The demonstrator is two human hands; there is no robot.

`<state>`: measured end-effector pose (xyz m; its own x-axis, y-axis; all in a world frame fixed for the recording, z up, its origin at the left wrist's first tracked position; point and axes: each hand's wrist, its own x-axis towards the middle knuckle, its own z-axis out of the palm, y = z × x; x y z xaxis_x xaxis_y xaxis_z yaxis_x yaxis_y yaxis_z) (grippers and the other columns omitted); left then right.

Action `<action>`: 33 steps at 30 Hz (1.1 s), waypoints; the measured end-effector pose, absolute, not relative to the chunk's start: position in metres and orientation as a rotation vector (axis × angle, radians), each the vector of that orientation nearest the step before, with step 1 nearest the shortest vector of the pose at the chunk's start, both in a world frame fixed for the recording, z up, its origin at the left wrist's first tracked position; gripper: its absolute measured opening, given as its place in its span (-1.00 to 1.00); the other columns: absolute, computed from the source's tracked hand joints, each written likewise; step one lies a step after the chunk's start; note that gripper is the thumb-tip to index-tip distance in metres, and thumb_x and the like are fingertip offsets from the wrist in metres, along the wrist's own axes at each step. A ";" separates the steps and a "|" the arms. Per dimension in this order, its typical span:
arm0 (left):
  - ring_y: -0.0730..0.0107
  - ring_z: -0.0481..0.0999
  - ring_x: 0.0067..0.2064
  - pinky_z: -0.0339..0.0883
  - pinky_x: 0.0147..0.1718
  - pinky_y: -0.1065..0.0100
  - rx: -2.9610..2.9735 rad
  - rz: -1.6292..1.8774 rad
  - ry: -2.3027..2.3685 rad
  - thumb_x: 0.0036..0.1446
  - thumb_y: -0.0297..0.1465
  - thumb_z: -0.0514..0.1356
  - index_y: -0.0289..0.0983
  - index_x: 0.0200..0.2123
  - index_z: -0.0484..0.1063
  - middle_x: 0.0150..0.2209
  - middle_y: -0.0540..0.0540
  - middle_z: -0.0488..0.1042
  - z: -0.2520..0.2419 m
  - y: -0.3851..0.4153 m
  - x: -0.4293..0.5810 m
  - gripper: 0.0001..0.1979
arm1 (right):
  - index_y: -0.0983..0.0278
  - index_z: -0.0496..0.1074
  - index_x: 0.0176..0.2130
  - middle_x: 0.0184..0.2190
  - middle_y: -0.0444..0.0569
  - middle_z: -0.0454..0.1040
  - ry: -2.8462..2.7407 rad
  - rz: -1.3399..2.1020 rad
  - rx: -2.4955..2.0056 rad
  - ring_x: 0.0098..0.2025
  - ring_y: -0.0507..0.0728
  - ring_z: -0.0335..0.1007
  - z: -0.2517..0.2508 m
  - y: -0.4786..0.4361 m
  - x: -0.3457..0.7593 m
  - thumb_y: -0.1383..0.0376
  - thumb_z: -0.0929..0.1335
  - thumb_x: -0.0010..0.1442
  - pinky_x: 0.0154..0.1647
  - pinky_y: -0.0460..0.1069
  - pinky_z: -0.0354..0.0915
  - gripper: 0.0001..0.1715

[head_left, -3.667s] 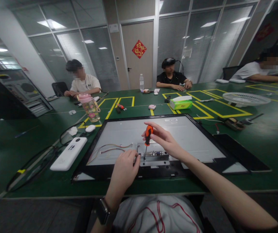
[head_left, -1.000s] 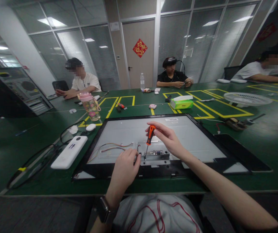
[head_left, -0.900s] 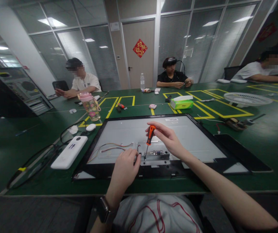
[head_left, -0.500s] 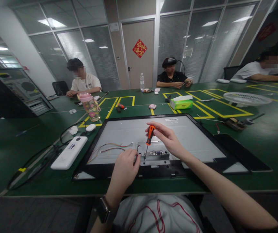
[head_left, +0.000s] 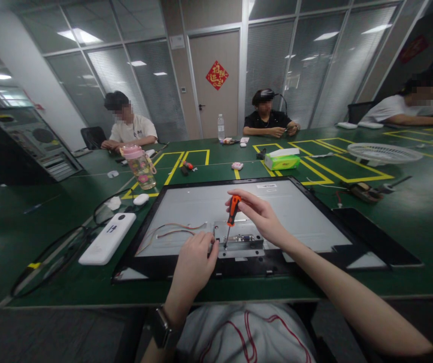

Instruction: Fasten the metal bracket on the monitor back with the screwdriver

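An orange-and-black screwdriver (head_left: pixel 233 210) stands nearly upright, its handle in the fingers of my right hand (head_left: pixel 260 214). Its tip meets the near left part of a metal bracket (head_left: pixel 241 246) with connector ports along it. My left hand (head_left: pixel 197 254) is closed at the bracket's left end, thumb and fingertips against it, partly hidden. Under both hands lies a flat display panel (head_left: pixel 300 217), grey back up, with a black frame. Thin loose wires (head_left: pixel 174 228) run across the panel left of the bracket.
Left of the panel are a white power bank (head_left: pixel 108 238), black cables (head_left: pixel 50 267) and a pink-lidded bottle (head_left: pixel 141 169). A black slab (head_left: pixel 377 237) lies on the right. Beyond are a green tissue pack (head_left: pixel 282 160) and a white round grille (head_left: pixel 385 153). Several people sit around the green table (head_left: pixel 186 295).
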<state>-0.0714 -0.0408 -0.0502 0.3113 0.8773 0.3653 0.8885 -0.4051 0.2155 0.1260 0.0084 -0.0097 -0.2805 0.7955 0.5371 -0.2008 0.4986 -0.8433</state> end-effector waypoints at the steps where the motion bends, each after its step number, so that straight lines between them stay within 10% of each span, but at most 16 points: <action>1: 0.27 0.43 -0.33 0.22 -0.32 0.31 -2.522 -0.676 -1.701 0.28 -0.42 0.07 -0.24 -0.37 0.35 -0.38 -0.04 0.45 -0.050 -0.041 -0.071 -0.85 | 0.11 0.44 0.06 -0.18 -0.04 0.54 -1.568 1.055 -0.528 -0.12 0.11 0.49 -0.009 0.008 0.126 0.23 0.30 0.31 -0.03 0.07 0.39 -0.67; 33: 0.28 0.43 -0.34 0.23 -0.33 0.30 -2.522 -0.672 -1.691 0.28 -0.42 0.05 -0.24 -0.36 0.35 -0.38 -0.04 0.44 -0.051 -0.038 -0.071 -0.84 | 0.14 0.42 0.06 -0.18 -0.04 0.54 -1.590 1.024 -0.549 -0.09 0.10 0.49 -0.007 0.007 0.125 0.24 0.28 0.32 -0.03 0.06 0.40 -0.68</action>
<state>-0.0706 -0.0385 -0.0512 0.3157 0.8747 0.3676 0.8885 -0.4085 0.2090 0.1252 0.0067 -0.0072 -0.2806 0.7918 0.5425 -0.1666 0.5165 -0.8400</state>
